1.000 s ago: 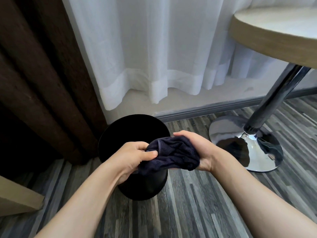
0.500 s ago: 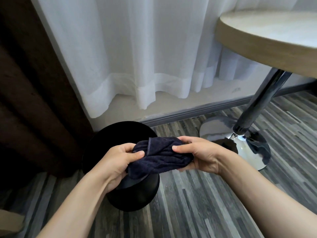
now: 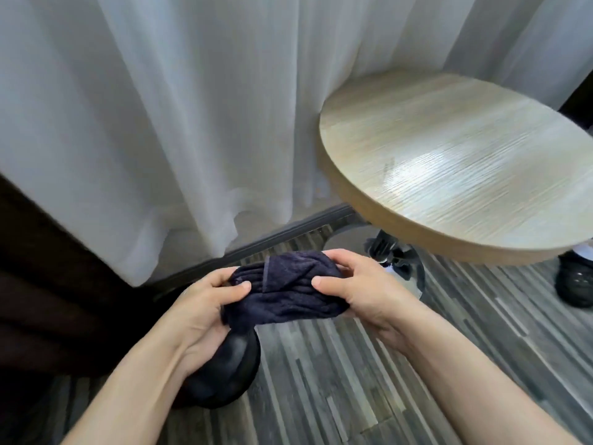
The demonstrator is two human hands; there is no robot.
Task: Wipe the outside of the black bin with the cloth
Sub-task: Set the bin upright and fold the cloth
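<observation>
- Gripping one dark navy cloth (image 3: 285, 292) between them, both hands are raised above the floor, in front of the white curtain (image 3: 192, 123).
- The left hand (image 3: 205, 311) is closed on the cloth's left end, thumb pressed on top and fingers curled underneath.
- The right hand (image 3: 356, 289) is closed on the cloth's right end, thumb on the near side and fingers wrapped over the far edge.
- The cloth is bunched and folded, stretched as a thick roll from one hand to the other.
- One black bin (image 3: 224, 370) stands on the striped wood-look floor (image 3: 353, 380), directly below the left hand and the cloth; only its lower body shows, and the cloth is not touching it.
- One round wooden surface (image 3: 455, 162) stands to the right, its metal base (image 3: 394, 255) partly visible beneath it.
- One black shoe (image 3: 574, 284) sits at the right edge, under the surface.
- A dark brown drape (image 3: 41, 284) hangs at the left.
</observation>
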